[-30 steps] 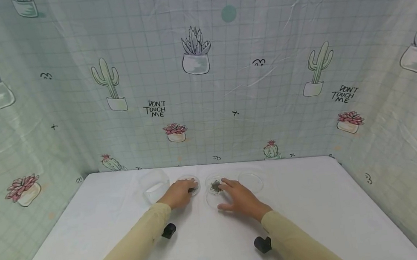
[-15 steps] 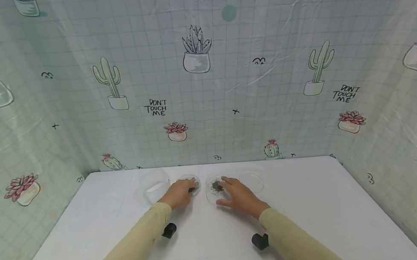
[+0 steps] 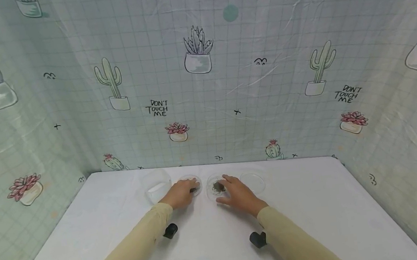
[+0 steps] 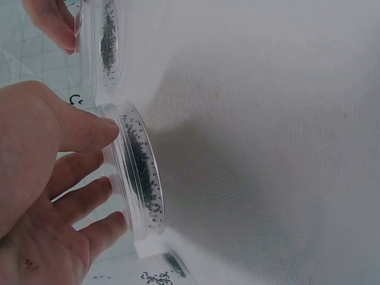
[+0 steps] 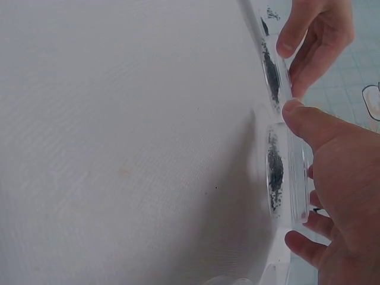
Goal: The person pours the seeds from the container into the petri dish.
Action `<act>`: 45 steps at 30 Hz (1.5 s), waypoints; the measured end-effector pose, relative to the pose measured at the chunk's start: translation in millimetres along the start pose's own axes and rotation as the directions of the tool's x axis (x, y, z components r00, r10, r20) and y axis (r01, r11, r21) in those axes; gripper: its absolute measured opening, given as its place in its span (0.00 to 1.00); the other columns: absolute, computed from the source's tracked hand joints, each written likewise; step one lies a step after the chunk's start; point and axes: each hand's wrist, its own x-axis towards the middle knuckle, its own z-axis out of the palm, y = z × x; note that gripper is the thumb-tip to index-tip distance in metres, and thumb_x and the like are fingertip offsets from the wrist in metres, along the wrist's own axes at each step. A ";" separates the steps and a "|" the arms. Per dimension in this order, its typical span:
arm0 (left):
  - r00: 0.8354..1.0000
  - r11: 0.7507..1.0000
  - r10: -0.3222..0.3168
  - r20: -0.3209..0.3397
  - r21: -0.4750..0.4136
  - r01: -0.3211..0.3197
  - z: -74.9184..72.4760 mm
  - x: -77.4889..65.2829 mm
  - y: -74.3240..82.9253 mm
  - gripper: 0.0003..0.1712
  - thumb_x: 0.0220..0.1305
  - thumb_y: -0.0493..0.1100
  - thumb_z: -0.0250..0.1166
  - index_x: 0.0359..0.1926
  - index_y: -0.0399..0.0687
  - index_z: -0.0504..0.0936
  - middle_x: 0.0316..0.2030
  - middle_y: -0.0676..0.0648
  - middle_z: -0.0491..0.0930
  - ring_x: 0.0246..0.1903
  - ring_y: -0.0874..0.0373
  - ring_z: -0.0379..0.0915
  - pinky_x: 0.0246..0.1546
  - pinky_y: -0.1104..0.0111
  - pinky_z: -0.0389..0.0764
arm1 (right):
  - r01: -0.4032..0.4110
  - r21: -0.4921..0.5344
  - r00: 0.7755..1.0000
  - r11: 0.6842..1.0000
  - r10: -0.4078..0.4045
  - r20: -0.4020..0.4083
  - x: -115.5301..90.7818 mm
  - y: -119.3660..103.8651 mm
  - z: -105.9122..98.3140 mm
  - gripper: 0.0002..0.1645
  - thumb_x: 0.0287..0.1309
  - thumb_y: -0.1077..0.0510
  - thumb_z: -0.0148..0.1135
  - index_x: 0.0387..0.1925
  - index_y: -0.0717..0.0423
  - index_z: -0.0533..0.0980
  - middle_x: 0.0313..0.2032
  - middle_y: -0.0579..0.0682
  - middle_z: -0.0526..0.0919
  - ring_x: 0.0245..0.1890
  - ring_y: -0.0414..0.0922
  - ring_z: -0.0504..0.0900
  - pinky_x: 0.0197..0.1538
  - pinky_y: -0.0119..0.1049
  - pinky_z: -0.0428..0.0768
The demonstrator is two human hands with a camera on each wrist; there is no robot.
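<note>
Two clear petri dishes holding dark seeds lie side by side on the white table [image 3: 318,212]. My left hand [image 3: 188,190] grips the left dish [image 3: 193,186]. In the left wrist view its thumb and fingers curl round the rim of that dish [image 4: 139,178]. My right hand [image 3: 224,188] grips the right dish [image 3: 215,187]. The right wrist view shows its thumb on the near rim of that dish [image 5: 278,172] and its fingers at the far side. The two dishes stand close together, almost touching.
An empty clear dish or lid [image 3: 155,186] lies left of my left hand, and another [image 3: 254,181] lies right of my right hand. A cactus-print curtain [image 3: 203,83] closes off the back and both sides of the table.
My right hand has slid a little farther from me on its dish. The left hand has stayed where it was.
</note>
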 end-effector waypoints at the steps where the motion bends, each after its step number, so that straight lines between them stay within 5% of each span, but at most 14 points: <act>1: 1.000 1.000 -0.002 0.001 -0.002 0.002 -0.3 -0.1 0.1 0.23 0.63 0.34 0.62 0.60 0.46 0.78 0.63 0.43 0.74 0.65 0.44 0.68 0.66 0.52 0.69 | -0.002 0.001 1.000 1.000 0.002 0.000 0.7 -0.2 0.1 0.41 0.56 0.38 0.65 0.65 0.54 0.69 0.70 0.56 0.65 0.70 0.55 0.65 0.69 0.51 0.68; 45: 1.000 1.000 -0.011 0.001 0.004 0.011 0.3 1.2 -1.9 0.23 0.63 0.33 0.61 0.59 0.48 0.79 0.64 0.44 0.73 0.65 0.45 0.68 0.67 0.54 0.68 | -0.034 -0.041 0.999 0.999 0.035 0.011 23.7 -3.4 -2.2 0.41 0.55 0.39 0.66 0.65 0.56 0.69 0.70 0.58 0.64 0.69 0.56 0.66 0.68 0.51 0.70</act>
